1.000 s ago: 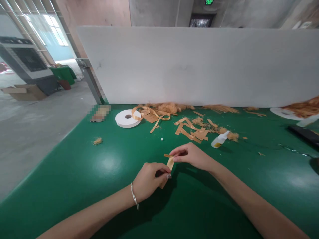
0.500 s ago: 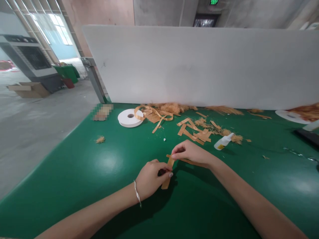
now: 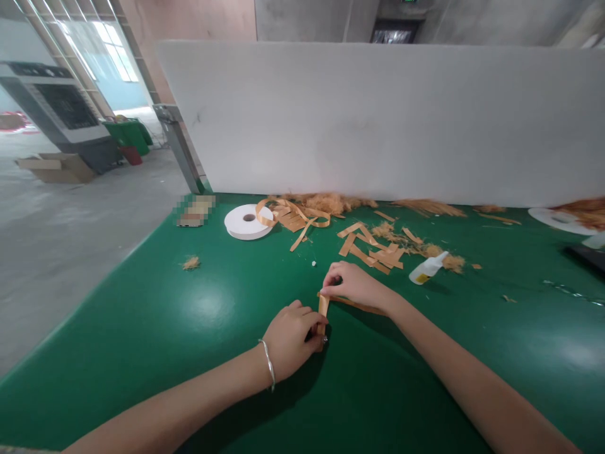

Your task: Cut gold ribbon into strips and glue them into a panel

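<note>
Over the desk [image 3: 142, 359], the left hand [image 3: 293, 337] pinches a tan strip [image 3: 323, 307] near its 6 o'clock end; the right hand [image 3: 350, 282] grips its 12 o'clock end. From there, the spool [image 3: 241, 228] lies between 10 and 11 o'clock, the bottle [image 3: 425, 271] near 2.

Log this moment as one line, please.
left hand: holding tan strip | right hand: pinching strip's far end | white bottle: on green table
</note>
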Motion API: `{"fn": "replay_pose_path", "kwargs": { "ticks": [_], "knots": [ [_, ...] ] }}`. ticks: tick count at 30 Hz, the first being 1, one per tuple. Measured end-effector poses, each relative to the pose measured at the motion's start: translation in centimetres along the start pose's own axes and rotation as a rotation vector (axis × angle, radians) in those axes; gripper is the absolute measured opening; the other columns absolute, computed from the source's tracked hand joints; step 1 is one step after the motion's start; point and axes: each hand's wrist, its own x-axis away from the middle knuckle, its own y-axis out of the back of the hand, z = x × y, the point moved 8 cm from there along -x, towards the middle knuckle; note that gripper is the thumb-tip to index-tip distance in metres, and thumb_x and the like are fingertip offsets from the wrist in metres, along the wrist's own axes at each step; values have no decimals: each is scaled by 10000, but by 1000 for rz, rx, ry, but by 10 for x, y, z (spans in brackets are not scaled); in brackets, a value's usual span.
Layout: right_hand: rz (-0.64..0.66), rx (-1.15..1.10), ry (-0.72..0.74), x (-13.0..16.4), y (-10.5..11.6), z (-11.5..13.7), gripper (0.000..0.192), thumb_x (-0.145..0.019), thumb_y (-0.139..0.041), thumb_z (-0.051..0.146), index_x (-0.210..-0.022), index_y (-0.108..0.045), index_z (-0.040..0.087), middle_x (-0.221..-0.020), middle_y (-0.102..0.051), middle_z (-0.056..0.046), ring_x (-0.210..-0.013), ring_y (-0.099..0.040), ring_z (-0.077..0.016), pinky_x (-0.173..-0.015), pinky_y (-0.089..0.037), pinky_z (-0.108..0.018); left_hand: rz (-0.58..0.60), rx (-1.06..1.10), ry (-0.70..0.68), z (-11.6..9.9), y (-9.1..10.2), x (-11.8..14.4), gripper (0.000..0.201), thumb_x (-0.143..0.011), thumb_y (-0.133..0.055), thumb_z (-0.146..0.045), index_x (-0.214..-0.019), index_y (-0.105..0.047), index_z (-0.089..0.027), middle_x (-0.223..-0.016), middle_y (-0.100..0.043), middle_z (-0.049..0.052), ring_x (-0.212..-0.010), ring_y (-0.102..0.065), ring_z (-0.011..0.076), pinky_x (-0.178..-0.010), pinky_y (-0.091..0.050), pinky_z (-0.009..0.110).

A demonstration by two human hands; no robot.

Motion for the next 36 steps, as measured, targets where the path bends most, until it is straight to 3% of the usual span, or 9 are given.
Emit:
{"fn": "replay_pose_path", "kwargs": {
  "ticks": [6,13,32,36],
  "knots": [
    [11,26,1,-3,0,0,187,-721,-629,354,-655,-683,188,-822,-569,-40,-746,-551,-168,-639,-410,-272,0,-240,0,1,-5,3,308,-821,-589,-408,-1017,-576,-171,-875,-593,43,-828,-479,215,-729,-400,340],
    [13,44,0,-6,-1,3,159,-697,-651,328,-651,-691,181,-824,-578,-41,-742,-555,-165,-635,-409,-262,-6,-432,-23,-2,-7,6,526,-856,-488,-495,-1270,-441,-173,-971,-544,73,-878,-462,244,-712,-403,367],
    [-6,59,7,-4,-4,3,154,-693,-644,325,-635,-663,184,-791,-546,-27,-729,-532,-159,-594,-376,-255,8,-461,-57,-4,-8,6,520,-891,-413,-480,-1292,-419,-150,-985,-528,96,-878,-458,242,-719,-391,364],
    [-30,53,6,-6,0,-1,146,-675,-668,318,-717,-630,183,-755,-520,-7,-701,-512,-147,-614,-377,-255,7,-464,-64,-4,-8,6,512,-895,-403,-472,-1284,-429,-140,-984,-527,99,-881,-456,248,-720,-397,373]
  ]
}}
